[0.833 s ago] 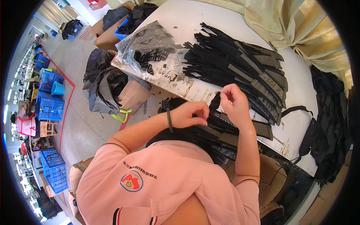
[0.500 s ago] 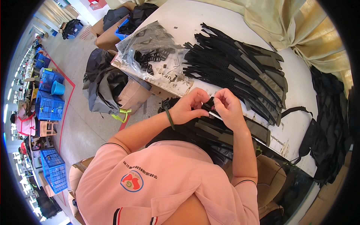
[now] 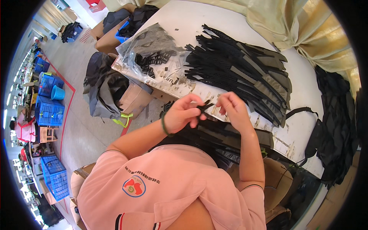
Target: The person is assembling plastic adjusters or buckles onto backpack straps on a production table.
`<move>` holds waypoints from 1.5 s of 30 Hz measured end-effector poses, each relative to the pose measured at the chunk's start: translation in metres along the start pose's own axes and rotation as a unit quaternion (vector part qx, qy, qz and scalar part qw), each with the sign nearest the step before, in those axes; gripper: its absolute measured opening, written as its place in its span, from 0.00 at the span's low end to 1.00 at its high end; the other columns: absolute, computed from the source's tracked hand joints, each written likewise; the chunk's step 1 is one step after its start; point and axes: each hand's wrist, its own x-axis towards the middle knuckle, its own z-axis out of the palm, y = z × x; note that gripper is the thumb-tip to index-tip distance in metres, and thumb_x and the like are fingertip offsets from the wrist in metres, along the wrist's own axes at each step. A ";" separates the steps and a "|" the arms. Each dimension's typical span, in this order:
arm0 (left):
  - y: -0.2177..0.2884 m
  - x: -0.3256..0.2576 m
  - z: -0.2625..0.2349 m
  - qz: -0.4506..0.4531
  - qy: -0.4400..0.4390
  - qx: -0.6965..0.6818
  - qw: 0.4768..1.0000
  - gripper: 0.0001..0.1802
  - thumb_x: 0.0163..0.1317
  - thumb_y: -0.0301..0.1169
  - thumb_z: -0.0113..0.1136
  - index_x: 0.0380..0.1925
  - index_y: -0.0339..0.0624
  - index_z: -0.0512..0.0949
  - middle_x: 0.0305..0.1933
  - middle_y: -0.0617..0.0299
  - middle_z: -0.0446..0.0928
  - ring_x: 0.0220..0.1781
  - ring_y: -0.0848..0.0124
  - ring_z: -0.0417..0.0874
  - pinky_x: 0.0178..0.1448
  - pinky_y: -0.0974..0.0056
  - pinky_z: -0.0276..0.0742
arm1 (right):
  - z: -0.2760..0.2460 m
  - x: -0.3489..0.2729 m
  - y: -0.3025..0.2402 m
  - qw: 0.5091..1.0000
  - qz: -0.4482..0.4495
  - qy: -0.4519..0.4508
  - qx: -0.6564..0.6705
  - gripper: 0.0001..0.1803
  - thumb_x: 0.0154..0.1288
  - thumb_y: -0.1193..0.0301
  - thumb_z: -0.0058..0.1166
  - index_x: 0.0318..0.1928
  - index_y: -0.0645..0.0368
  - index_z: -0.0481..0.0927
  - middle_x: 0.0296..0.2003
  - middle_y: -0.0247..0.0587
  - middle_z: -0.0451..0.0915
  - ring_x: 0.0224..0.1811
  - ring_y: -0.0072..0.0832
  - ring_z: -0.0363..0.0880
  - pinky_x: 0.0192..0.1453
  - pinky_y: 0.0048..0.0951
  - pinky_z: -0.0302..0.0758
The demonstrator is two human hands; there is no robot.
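Observation:
In front of my chest, near the table's front edge, my left hand (image 3: 185,114) is closed around a black strap piece (image 3: 204,107) whose ends stick out past the fingers. A small dark buckle may be on it, but the fingers cover too much to tell. Just right of the strap, my right hand (image 3: 232,110) has its thumb and fingers bent together in a pinch. What the pinch holds, if anything, is hidden. Below both hands, more black and grey strap pieces (image 3: 253,135) lie over my lap. A fanned pile of black mesh straps (image 3: 237,73) covers the table beyond my right hand.
On the white table (image 3: 191,15), a clear plastic bag (image 3: 147,40) lies beside loose black buckles (image 3: 159,57). A carton with dark cloth (image 3: 105,88) stands left of the table. Black straps (image 3: 337,126) hang at the right, below a gold curtain (image 3: 303,27).
My hands have drawn slightly apart. The black piece was between both hands' fingertips; now it is in my left hand, and my right fingers are off its end.

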 end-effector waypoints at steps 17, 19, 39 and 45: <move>-0.025 -0.088 -0.101 0.006 0.306 0.507 0.806 0.07 0.60 0.30 0.60 0.35 0.40 0.75 0.27 0.67 0.75 0.27 0.81 0.73 0.31 0.76 0.69 | -0.117 0.059 0.015 0.728 -0.226 0.313 -0.566 0.14 0.53 0.80 0.51 0.41 0.55 0.74 0.40 0.42 0.74 0.44 0.40 0.73 0.48 0.40 0.69; -0.018 -0.071 -0.092 0.044 0.309 0.545 0.778 0.06 0.60 0.30 0.60 0.33 0.40 0.76 0.27 0.68 0.74 0.28 0.82 0.72 0.33 0.76 0.68 | -0.148 0.075 0.036 0.662 -0.201 0.322 -0.646 0.17 0.52 0.81 0.49 0.44 0.54 0.75 0.41 0.41 0.73 0.45 0.39 0.73 0.48 0.41 0.69; -0.069 0.070 -0.021 -0.115 0.043 0.196 0.973 0.09 0.62 0.35 0.58 0.35 0.41 0.75 0.28 0.66 0.76 0.22 0.81 0.72 0.24 0.76 0.66 | -0.157 0.058 0.050 0.728 -0.235 0.276 -0.582 0.16 0.53 0.84 0.47 0.44 0.60 0.76 0.36 0.46 0.71 0.43 0.43 0.70 0.49 0.39 0.69; -0.060 0.103 -0.033 -0.102 0.041 0.068 0.992 0.21 0.66 0.45 0.52 0.50 0.40 0.72 0.42 0.57 0.77 0.25 0.73 0.76 0.32 0.68 0.74 | -0.099 0.020 0.012 0.765 -0.295 0.236 -0.522 0.19 0.49 0.87 0.47 0.43 0.59 0.77 0.33 0.46 0.70 0.40 0.42 0.71 0.46 0.36 0.71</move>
